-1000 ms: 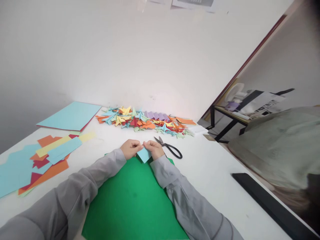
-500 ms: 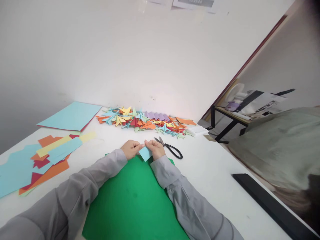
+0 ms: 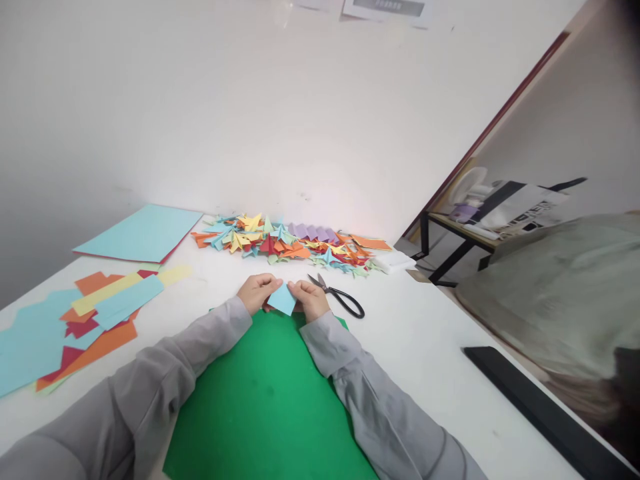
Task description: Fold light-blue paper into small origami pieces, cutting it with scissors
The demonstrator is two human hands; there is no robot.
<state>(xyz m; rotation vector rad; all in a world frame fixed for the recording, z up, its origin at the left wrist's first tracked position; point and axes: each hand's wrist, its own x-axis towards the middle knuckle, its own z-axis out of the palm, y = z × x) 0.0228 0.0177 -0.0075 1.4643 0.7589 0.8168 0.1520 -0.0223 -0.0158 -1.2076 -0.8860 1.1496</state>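
A small light-blue square of paper [image 3: 283, 299] is held between my two hands, over the far edge of a green mat [image 3: 270, 393]. My left hand [image 3: 257, 292] pinches its left side with thumb and fingers. On the opposite side, my right hand [image 3: 311, 300] grips the paper in a pinch, thumb on top. Fingers beneath the sheet are mostly hidden. Just right of my right hand lie black-handled scissors [image 3: 345, 300], blades slightly apart and pointing away to the left.
Folded paper pieces in many colours [image 3: 280, 243] are heaped along the wall. Coloured paper offcuts [image 3: 95, 313] and light-blue sheets [image 3: 145, 230] lie on the left. At right are a white block [image 3: 395, 262], a long black bar [image 3: 525, 400] and a low shelf [image 3: 460, 230].
The blue paper has turned between my fingers and shifted slightly left, so more of its face shows. My left hand has moved a little left and its fingertips have separated from my right hand's.
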